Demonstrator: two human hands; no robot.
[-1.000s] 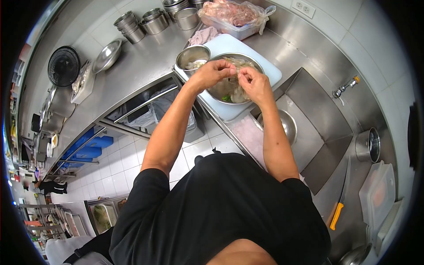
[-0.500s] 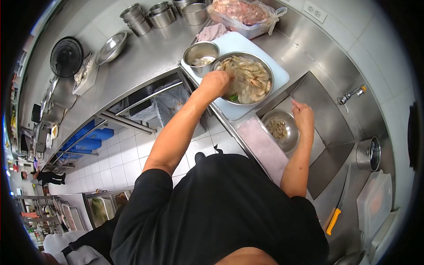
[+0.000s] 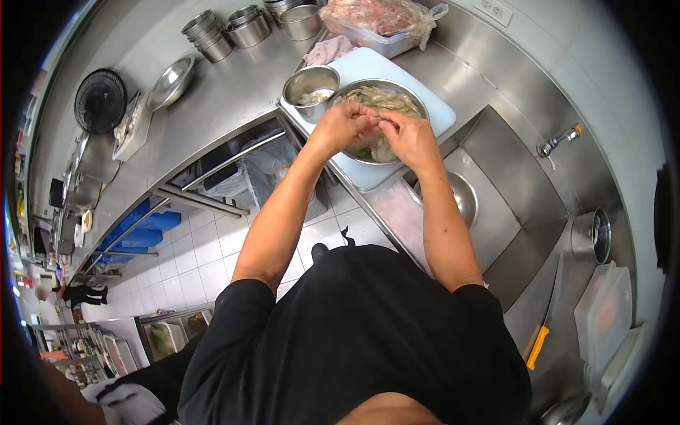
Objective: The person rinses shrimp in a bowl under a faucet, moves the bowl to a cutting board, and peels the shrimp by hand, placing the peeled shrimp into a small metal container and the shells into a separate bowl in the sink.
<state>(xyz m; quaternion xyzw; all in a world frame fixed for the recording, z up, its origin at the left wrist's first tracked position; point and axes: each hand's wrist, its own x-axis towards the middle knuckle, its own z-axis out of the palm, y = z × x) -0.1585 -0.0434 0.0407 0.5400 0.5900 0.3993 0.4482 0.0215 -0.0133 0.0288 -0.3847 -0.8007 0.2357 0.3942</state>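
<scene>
Over a large steel bowl (image 3: 425, 106) of raw shrimp (image 3: 379, 98), my left hand (image 3: 345, 127) and my right hand (image 3: 409, 140) meet fingertip to fingertip. Both are closed in a pinch on what looks like one shrimp, mostly hidden by the fingers. Something green (image 3: 364, 153) lies in the bowl's near side. Beside it on the light blue cutting board (image 3: 440, 117) stands a smaller steel bowl (image 3: 292, 92) with some pale peeled shrimp (image 3: 312, 98). Under my right forearm, a steel bowl (image 3: 464, 202) in the sink is partly covered.
A pink cloth (image 3: 397, 212) lies along the sink edge (image 3: 496, 234). The faucet (image 3: 559, 140) is on the right wall. A yellow-handled knife (image 3: 538, 347) rests on the right counter. Bagged meat in a tub (image 3: 382, 28) stands behind the board. A person (image 3: 81, 294) is far left.
My right hand has moved from above the sink bowl up to the large bowl, meeting my left hand. My left hand has lifted slightly from the shrimp.
</scene>
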